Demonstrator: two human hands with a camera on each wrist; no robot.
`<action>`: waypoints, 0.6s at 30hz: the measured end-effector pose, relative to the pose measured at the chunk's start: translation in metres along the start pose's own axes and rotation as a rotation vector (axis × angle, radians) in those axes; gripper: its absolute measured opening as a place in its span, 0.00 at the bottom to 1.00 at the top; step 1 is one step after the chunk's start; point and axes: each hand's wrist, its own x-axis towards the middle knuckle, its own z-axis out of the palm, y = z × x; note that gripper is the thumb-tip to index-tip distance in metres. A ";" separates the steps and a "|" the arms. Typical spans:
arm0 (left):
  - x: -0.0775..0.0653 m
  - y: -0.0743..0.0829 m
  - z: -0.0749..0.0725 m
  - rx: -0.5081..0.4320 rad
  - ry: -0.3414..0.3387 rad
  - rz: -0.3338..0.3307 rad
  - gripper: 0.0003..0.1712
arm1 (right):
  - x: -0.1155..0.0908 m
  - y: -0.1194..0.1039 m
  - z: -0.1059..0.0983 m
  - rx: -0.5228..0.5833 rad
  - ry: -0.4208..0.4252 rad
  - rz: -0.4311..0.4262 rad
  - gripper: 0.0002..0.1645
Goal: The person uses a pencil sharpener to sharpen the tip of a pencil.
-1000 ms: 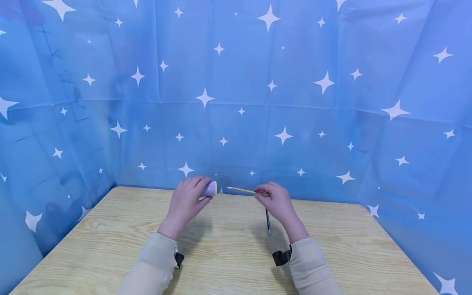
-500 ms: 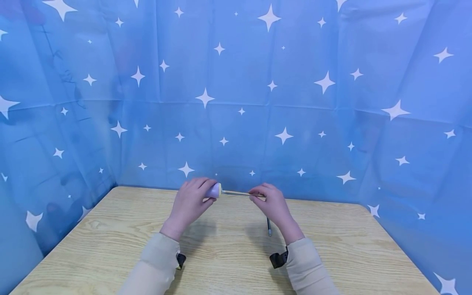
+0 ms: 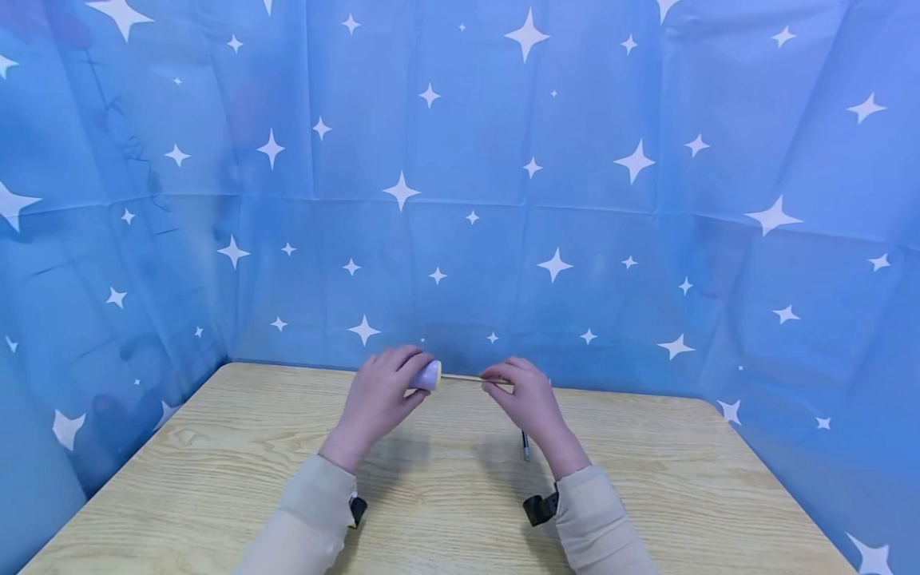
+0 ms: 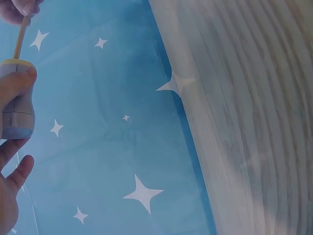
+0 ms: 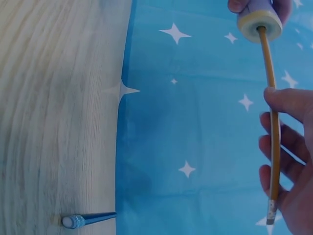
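Joined now, where a second ago they stood apart: the yellow pencil (image 3: 460,378) has met the purple cylinder (image 3: 428,375); from the head view, my left hand (image 3: 377,403) grips the cylinder and my right hand (image 3: 528,395), facing its rimmed end, pinches the pencil; nearer me than the cylinder, a dark pencil (image 3: 525,447) lies on the table (image 3: 431,499), partly hidden behind my right hand.

Left wrist view: my thumb presses the cylinder's side; much of that hand is cut off, as is the other beyond the cylinder's rim.

Right wrist view: the pencil's front end sits in the cylinder's hole, so I judge the insertion done; its tip is hidden inside, so I can't tell how deep it goes or what remains; the dark pencil, well apart from the cylinder, seems not yet used.
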 end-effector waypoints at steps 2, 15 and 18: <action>0.000 0.001 0.000 0.009 -0.008 0.003 0.30 | 0.000 0.000 0.001 -0.011 0.003 -0.011 0.06; -0.002 0.002 0.005 0.059 -0.009 0.019 0.29 | 0.000 -0.001 0.008 -0.069 0.051 -0.085 0.06; -0.002 0.003 0.006 0.064 -0.002 0.032 0.28 | 0.000 -0.001 0.009 -0.079 0.066 -0.107 0.06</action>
